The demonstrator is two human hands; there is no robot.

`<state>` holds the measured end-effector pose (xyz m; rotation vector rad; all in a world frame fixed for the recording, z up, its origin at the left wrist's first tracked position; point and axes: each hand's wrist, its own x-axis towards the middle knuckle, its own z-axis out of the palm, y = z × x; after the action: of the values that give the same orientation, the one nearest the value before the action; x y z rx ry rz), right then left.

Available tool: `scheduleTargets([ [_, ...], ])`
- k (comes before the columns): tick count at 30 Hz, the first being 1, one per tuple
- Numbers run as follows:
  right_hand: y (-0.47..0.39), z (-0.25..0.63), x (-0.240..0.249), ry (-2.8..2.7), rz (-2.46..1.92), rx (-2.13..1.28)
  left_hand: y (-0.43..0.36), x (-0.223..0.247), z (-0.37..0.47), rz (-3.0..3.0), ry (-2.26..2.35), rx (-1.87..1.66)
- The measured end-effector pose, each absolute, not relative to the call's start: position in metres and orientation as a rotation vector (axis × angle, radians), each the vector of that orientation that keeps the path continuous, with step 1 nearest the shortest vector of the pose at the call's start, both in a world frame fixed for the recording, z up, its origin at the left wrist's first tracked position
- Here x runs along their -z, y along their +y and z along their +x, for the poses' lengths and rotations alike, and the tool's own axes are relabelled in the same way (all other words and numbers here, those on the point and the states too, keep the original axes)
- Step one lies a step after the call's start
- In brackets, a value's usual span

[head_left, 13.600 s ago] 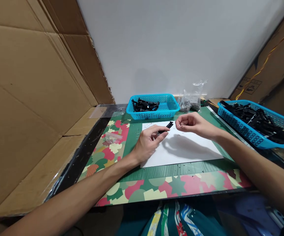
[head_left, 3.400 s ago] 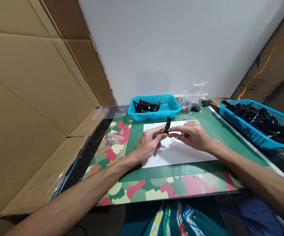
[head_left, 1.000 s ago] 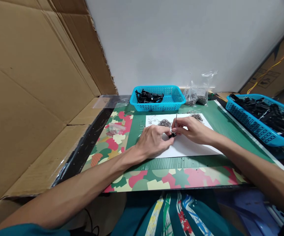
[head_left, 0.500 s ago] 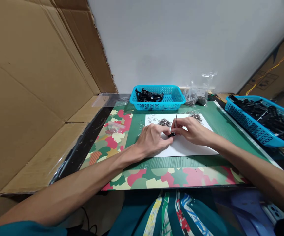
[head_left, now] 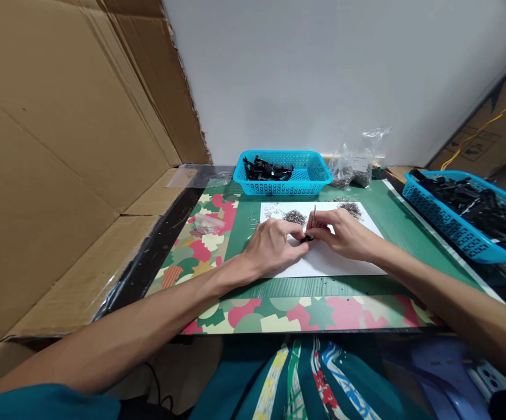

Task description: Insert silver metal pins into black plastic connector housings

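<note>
My left hand (head_left: 274, 245) rests on a white sheet (head_left: 323, 265), thumb and fingers pinched on a small black plastic part (head_left: 307, 238). Close against it, my right hand (head_left: 338, 232) grips a thin metal tool (head_left: 314, 214), likely tweezers, which stands nearly upright between thumb and fingers. Its lower tip is hidden at the black part. Just beyond my hands lies a heap of tiny metal pieces (head_left: 295, 217). A second heap of small metal pieces (head_left: 351, 210) sits behind my right hand.
At the back stands a blue basket (head_left: 283, 188) with black plastic parts. Another blue basket (head_left: 467, 242), fuller, is on the right. Clear bags (head_left: 361, 169) of small pieces lean by the wall. A small plastic bag (head_left: 209, 224) lies left on the green mat (head_left: 244, 286). Cardboard (head_left: 60, 146) walls the left side.
Both hands stay together at the black part with almost no movement. The whole view has shifted slightly.
</note>
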<state>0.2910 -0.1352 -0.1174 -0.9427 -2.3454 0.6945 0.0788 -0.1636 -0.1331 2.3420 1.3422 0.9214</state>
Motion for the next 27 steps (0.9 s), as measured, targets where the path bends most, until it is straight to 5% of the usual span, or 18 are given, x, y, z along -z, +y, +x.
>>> scheduleTargets([
  [20,-0.109,0.326,0.096,-2.133,-0.894,-0.747,-0.162,0.128,0.073,2.472,1.221,-1.14],
  [27,-0.099,0.343,0.094,-2.344,-0.88,-1.043,-0.163,0.12,0.072,2.366,1.226,-1.265],
])
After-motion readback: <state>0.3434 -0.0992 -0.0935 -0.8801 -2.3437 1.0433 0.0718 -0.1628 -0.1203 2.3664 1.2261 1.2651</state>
